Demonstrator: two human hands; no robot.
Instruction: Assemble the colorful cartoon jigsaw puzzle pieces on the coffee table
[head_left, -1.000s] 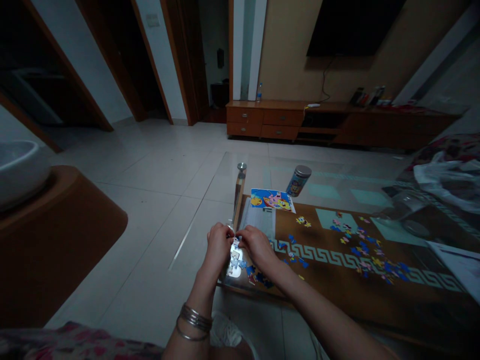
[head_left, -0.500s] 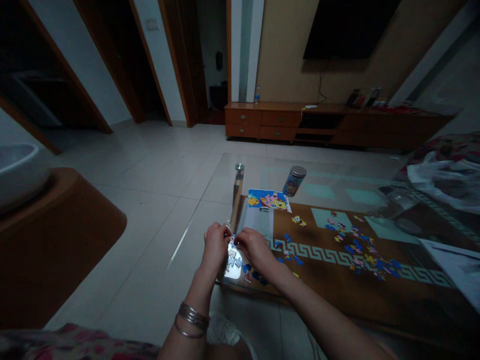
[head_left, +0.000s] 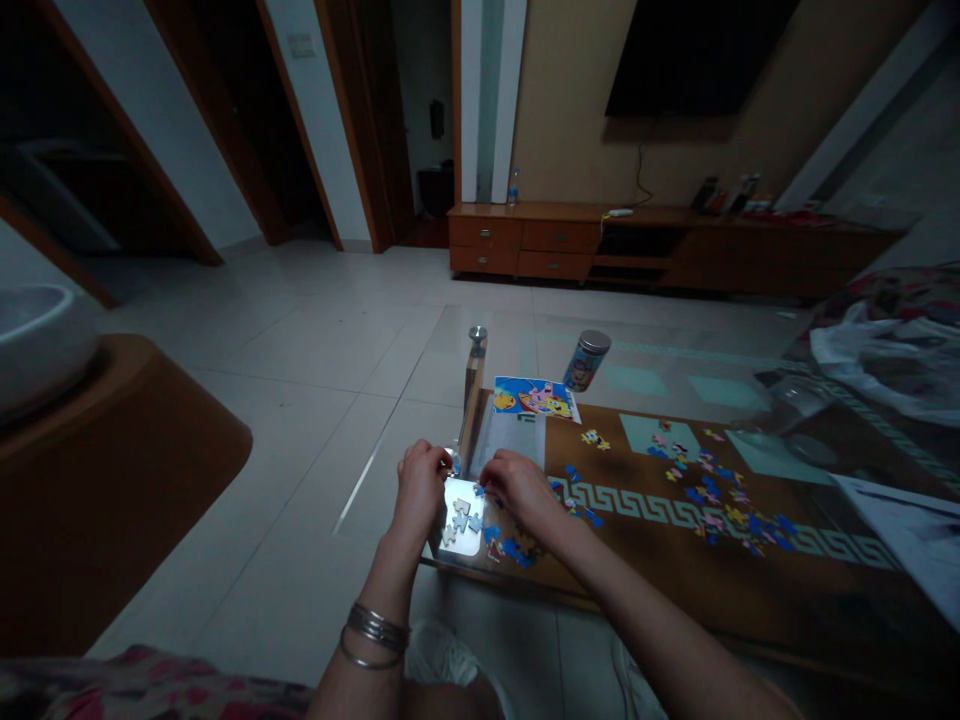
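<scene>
My left hand (head_left: 421,487) and my right hand (head_left: 520,491) rest at the near left corner of a glass-topped table (head_left: 675,590), both with fingers curled in a pinch. Each seems to pinch a small puzzle piece, too small to name surely. Between them lie a few pale puzzle pieces (head_left: 461,518) on a bright patch of glass. More blue pieces (head_left: 514,548) lie just under my right wrist. A colourful reference picture (head_left: 536,397) and a printed tin can (head_left: 586,360) sit further back.
Several loose coloured pieces (head_left: 720,495) are scattered over the table's middle. A white plastic bag (head_left: 892,355) and a paper sheet (head_left: 911,525) lie at the right. A wooden side table with a white bowl (head_left: 37,345) stands at left. A TV cabinet (head_left: 600,240) lines the far wall.
My hands have drawn slightly apart, showing the pale pieces on the bright glass between them. The view has shifted a little.
</scene>
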